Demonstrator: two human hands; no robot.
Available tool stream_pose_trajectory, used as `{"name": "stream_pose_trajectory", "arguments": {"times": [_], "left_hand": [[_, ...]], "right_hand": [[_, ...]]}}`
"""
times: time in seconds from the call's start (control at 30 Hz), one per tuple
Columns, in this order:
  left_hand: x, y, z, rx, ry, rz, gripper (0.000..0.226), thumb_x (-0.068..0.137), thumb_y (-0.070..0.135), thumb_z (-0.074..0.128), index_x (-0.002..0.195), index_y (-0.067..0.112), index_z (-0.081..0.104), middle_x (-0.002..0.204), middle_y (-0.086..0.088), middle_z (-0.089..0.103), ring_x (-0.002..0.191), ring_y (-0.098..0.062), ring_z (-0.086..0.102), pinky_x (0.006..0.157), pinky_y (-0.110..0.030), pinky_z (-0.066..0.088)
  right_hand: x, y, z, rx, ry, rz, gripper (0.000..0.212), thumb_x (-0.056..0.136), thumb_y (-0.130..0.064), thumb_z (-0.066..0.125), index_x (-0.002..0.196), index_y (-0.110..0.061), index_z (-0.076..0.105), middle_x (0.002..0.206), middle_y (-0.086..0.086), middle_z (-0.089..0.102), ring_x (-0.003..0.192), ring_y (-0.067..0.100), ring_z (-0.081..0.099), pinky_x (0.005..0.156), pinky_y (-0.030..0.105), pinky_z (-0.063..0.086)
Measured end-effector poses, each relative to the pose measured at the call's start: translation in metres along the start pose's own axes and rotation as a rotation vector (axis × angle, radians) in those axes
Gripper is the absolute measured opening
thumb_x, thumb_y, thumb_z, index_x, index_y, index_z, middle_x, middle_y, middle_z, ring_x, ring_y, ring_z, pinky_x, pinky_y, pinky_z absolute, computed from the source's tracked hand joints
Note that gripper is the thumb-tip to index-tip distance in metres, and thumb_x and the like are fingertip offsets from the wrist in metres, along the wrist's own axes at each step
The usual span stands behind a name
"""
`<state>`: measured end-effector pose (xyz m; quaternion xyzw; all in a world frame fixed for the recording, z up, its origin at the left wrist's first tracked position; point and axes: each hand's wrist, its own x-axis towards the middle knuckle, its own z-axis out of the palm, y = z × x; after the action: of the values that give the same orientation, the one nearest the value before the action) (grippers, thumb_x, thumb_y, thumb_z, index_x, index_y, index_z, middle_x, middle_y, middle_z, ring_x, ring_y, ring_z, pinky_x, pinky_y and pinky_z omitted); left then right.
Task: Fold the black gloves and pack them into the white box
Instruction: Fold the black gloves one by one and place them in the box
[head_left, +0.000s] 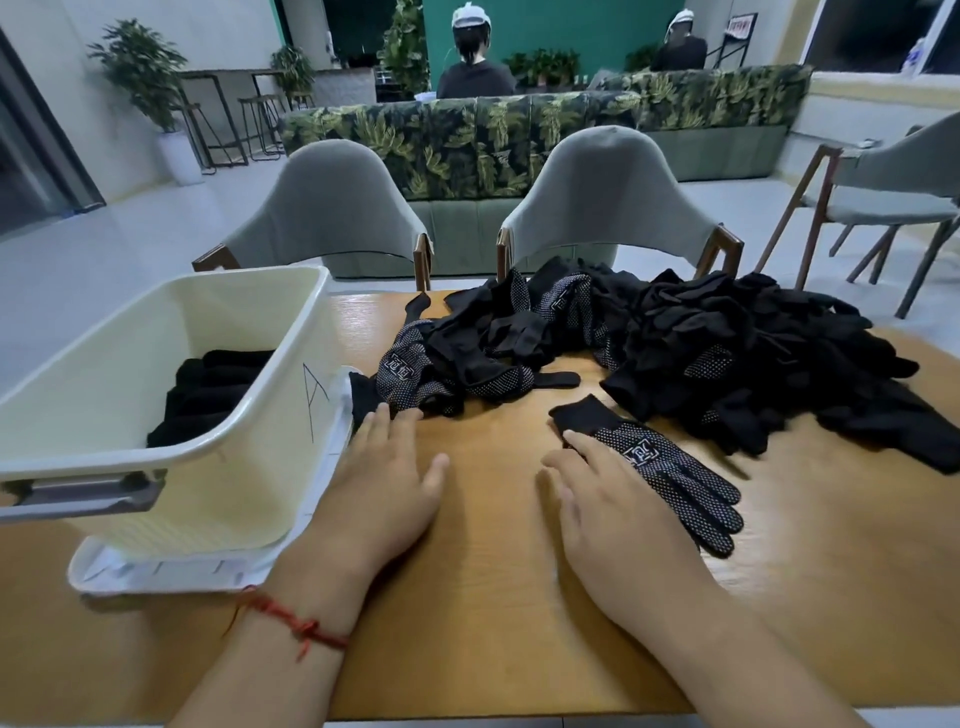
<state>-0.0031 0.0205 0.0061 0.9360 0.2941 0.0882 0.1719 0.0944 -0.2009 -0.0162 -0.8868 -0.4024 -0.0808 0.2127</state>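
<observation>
Head view looks down on a wooden table (493, 597) where both hands lie flat, palms down, fingers straight and gripping nothing. The left hand (384, 483), a red string (291, 621) tied round its wrist, rests just beside the white box (291, 415), its fingertips touching the near edge of the pile of black gloves (727, 353). That loose pile spreads along the far edge of the table toward the far right corner. The right hand (618, 514) rests its fingers on a single glove (670, 473), which lies flat with its dotted side up, near the pile, toward the right edge. The white box stands at the left edge on a white tray (156, 571), with folded gloves (208, 395) stacked inside.
</observation>
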Motion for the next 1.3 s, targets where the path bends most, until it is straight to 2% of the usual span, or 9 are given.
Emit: {"name": "stream_pose_trajectory", "arguments": {"times": [0.13,0.3,0.5,0.6,0.73,0.93,1.03,1.17,1.3], "left_hand": [[0.004,-0.004,0.007,0.024,-0.023,-0.018,0.064,0.106,0.054,0.041,0.163,0.027,0.027,0.176,-0.009,0.013,0.163,-0.023,0.007,0.131,-0.042,0.012],[-0.001,-0.004,0.007,0.043,0.097,0.062,0.055,0.098,0.054,0.048,0.145,0.026,0.049,0.146,0.002,0.053,0.141,-0.021,0.037,0.118,-0.042,0.035],[-0.019,0.008,0.002,-0.002,0.283,0.199,0.011,0.095,0.034,0.060,0.106,0.034,0.062,0.077,0.011,0.062,0.083,-0.017,0.059,0.089,-0.037,0.046],[-0.025,0.008,0.001,-0.148,0.297,0.241,0.008,0.097,0.024,0.061,0.099,0.032,0.063,0.062,0.011,0.053,0.060,-0.007,0.053,0.060,-0.025,0.041],[-0.022,-0.005,0.004,-0.109,0.325,0.266,0.021,0.095,0.017,0.067,0.113,0.029,0.066,0.107,0.013,0.065,0.100,-0.012,0.059,0.089,-0.034,0.051],[-0.027,-0.009,0.012,-0.018,0.044,0.208,0.058,0.102,0.042,0.030,0.157,0.029,0.044,0.166,0.008,0.037,0.156,-0.011,0.026,0.127,-0.029,0.015],[-0.037,-0.002,0.009,0.036,0.062,0.269,0.054,0.099,0.039,0.035,0.152,0.037,0.047,0.158,0.015,0.042,0.149,-0.007,0.032,0.122,-0.032,0.025],[-0.041,0.001,0.004,-0.067,0.165,0.250,0.029,0.090,0.040,0.045,0.113,0.037,0.061,0.111,0.020,0.059,0.110,-0.009,0.055,0.097,-0.039,0.045],[-0.037,-0.005,0.008,-0.164,0.199,0.267,0.014,0.098,0.029,0.058,0.110,0.035,0.062,0.105,0.020,0.061,0.104,-0.010,0.057,0.093,-0.044,0.051]], "right_hand": [[0.000,-0.004,-0.001,0.065,-0.037,-0.077,0.035,0.084,0.004,0.058,0.101,-0.027,0.059,0.110,-0.013,0.057,0.105,0.014,0.054,0.095,0.031,0.050],[-0.003,-0.006,-0.001,0.084,-0.045,-0.097,0.031,0.084,0.000,0.055,0.098,-0.028,0.059,0.102,-0.015,0.057,0.097,0.012,0.056,0.083,0.034,0.053],[-0.001,-0.003,0.001,0.149,-0.025,-0.099,0.040,0.099,-0.010,0.041,0.125,-0.027,0.066,0.147,-0.011,0.055,0.138,0.008,0.049,0.116,0.023,0.041],[0.002,0.001,0.001,0.149,0.094,-0.050,0.044,0.094,0.005,0.054,0.126,-0.021,0.070,0.140,-0.008,0.058,0.136,0.012,0.053,0.114,0.015,0.034],[0.004,0.006,0.003,-0.018,0.122,0.003,0.035,0.101,-0.011,0.057,0.131,-0.023,0.069,0.138,-0.004,0.063,0.135,0.018,0.054,0.116,0.036,0.043],[0.004,0.002,-0.001,-0.083,0.035,0.054,0.037,0.104,-0.030,0.048,0.136,-0.029,0.065,0.140,-0.010,0.061,0.133,0.014,0.053,0.109,0.034,0.046],[0.005,0.002,-0.007,-0.065,0.015,0.071,0.031,0.105,-0.034,0.045,0.129,-0.033,0.065,0.130,-0.015,0.061,0.122,0.014,0.054,0.103,0.036,0.048],[0.011,0.009,-0.018,0.072,0.069,0.112,0.019,0.108,-0.035,0.047,0.111,-0.035,0.066,0.107,-0.016,0.064,0.106,0.015,0.055,0.091,0.038,0.047],[0.012,-0.002,-0.019,0.055,0.167,-0.005,0.018,0.104,-0.029,0.059,0.114,-0.032,0.073,0.115,-0.015,0.067,0.111,0.016,0.057,0.094,0.039,0.049]]}}
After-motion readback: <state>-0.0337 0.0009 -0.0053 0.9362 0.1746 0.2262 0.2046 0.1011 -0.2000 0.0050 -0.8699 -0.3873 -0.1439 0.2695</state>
